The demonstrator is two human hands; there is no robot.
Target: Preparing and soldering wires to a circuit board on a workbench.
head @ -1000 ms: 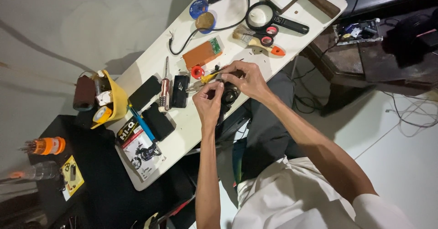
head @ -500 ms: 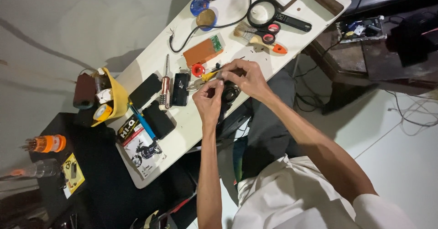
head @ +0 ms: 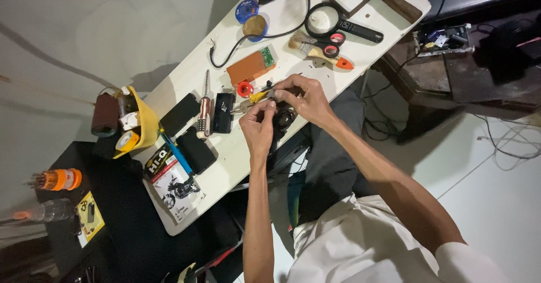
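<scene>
1. The left hand and right hand met over the near edge of the white bench, fingers pinched together on a small dark part held between them; what the part was could not be told.
2. The dark part sat just right of the left hand and under the right hand's fingers, so both were equally close; its long axis could not be read.
3. Yellow-handled pliers lay just beyond the dark part, long axis running left to right, touching or nearly touching the right fingertips.
4. Left of the dark part lay a screwdriver and a black phone.
5. Farther left of the dark part, a yellow container held tape rolls and small items.
</scene>
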